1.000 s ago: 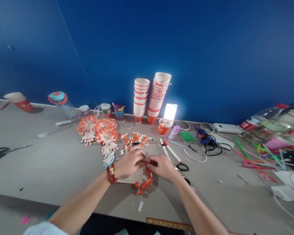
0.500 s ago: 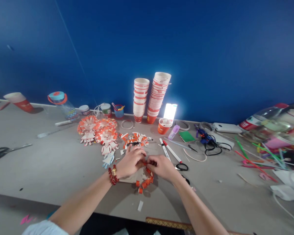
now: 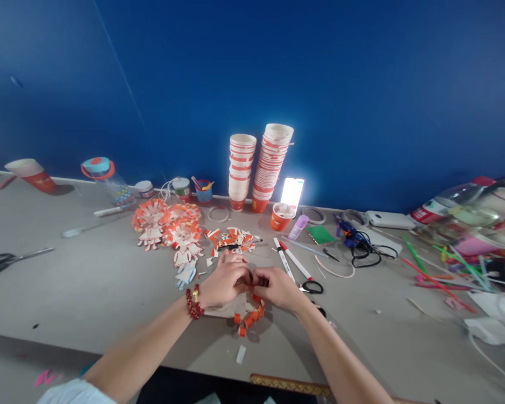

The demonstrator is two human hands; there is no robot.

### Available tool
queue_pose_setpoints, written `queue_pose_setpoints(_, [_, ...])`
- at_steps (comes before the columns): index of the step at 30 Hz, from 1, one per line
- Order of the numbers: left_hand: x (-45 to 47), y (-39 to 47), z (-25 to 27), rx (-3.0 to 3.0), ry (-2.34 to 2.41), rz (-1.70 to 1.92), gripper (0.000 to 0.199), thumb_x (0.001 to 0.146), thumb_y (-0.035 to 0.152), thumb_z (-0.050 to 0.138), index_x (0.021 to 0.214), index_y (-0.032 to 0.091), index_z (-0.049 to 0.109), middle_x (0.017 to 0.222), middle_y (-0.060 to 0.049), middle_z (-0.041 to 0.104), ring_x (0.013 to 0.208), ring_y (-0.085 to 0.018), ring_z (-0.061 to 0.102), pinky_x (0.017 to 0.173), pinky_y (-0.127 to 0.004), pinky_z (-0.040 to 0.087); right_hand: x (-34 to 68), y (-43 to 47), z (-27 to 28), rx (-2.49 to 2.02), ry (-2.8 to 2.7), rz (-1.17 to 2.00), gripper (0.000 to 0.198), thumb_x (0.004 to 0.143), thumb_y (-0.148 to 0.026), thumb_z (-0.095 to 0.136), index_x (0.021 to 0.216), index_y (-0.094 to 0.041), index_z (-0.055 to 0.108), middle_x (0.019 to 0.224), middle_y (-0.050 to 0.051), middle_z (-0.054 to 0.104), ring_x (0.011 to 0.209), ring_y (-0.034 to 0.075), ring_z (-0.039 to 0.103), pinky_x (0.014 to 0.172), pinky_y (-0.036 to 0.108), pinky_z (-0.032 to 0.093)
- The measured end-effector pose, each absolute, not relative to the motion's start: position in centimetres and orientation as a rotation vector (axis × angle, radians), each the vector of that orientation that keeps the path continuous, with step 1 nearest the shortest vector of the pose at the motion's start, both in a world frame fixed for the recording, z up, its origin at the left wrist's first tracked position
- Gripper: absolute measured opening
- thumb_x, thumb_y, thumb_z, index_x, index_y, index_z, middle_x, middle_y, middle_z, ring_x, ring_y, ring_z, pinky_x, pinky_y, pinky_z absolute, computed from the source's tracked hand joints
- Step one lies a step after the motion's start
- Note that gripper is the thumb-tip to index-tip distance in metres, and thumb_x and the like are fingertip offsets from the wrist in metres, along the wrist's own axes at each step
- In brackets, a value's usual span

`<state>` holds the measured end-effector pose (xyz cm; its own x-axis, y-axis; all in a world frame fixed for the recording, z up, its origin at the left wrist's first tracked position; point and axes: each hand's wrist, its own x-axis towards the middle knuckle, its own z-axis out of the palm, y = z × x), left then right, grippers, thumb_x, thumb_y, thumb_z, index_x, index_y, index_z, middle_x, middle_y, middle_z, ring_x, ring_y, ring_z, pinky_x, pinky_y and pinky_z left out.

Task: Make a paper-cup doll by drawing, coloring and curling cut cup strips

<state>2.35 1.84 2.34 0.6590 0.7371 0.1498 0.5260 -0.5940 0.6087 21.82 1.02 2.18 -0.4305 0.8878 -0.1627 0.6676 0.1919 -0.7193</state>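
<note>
My left hand (image 3: 228, 279) and my right hand (image 3: 276, 285) meet fingertip to fingertip over the front of the table. Both are closed on an orange-and-white paper cutout (image 3: 249, 320), whose curled strips hang in an arc below the fingers. The pinched part of it is hidden by my fingers. Under the cutout lies a pale flat piece (image 3: 223, 310), partly covered by my left hand. Black-handled scissors (image 3: 312, 287) rest beside my right hand. Orange and white paper scraps (image 3: 235, 240) are spread just beyond my left hand.
Finished-looking paper figures with orange frilled heads (image 3: 168, 224) lie to the left. Two tall stacks of paper cups (image 3: 242, 174) stand by the blue wall, near a lit phone (image 3: 292, 192). Markers (image 3: 294, 261), a glue gun (image 3: 357, 238) and a cluttered heap (image 3: 467, 269) are to the right.
My fingertips have drawn closer together, and the curled strips hang slightly lower. Everything else on the table stays where it was.
</note>
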Motion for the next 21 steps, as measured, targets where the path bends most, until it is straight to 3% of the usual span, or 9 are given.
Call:
queue_pose_setpoints(6, [2.4,1.8,2.2,2.365,0.986,0.507,0.01,0.081,0.013,0.063,0.075,0.021,0.062,0.088,-0.001,0.07,0.115,-0.023,0.051,0.113,-0.05,0.013,21.9,1.1,1.9,-1.449,-2.192,1.099,0.006,0.067,-0.017,0.06,0.064,-0.019,0.055,0.064,-0.005,0.058,0.062,0.011,0.05,0.055,0.02,0.029])
queue_pose_setpoints(15, [2.5,1.8,2.2,2.366,0.986,0.555,0.011,0.082,0.013,0.061,0.076,0.021,0.064,0.095,-0.002,0.07,0.116,-0.023,0.05,0.113,-0.047,0.019,21.9,1.2,1.9,-1.446,-2.191,1.112,0.005,0.07,-0.019,0.06,0.066,-0.019,0.057,0.066,-0.005,0.06,0.063,0.012,0.052,0.056,0.02,0.031])
queue_pose_setpoints(20, [1.7,2.2,2.1,2.335,0.999,0.572,0.004,0.081,0.019,0.066,0.085,0.021,0.066,0.121,-0.005,0.061,0.123,-0.024,0.048,0.111,-0.043,0.031,22.4,1.2,2.6,-1.427,-2.215,1.105,0.009,0.078,-0.025,0.056,0.076,-0.02,0.063,0.075,-0.001,0.067,0.067,0.014,0.057,0.057,0.022,0.033])
queue_pose_setpoints(21, [1.5,2.3,1.9,2.32,1.005,0.588,0.012,0.08,0.018,0.067,0.092,0.021,0.066,0.128,-0.006,0.057,0.125,-0.024,0.047,0.11,-0.042,0.033,22.5,1.2,2.7,-1.427,-2.225,1.104,0.011,0.08,-0.024,0.054,0.08,-0.021,0.065,0.079,0.0,0.068,0.07,0.015,0.058,0.059,0.022,0.035])
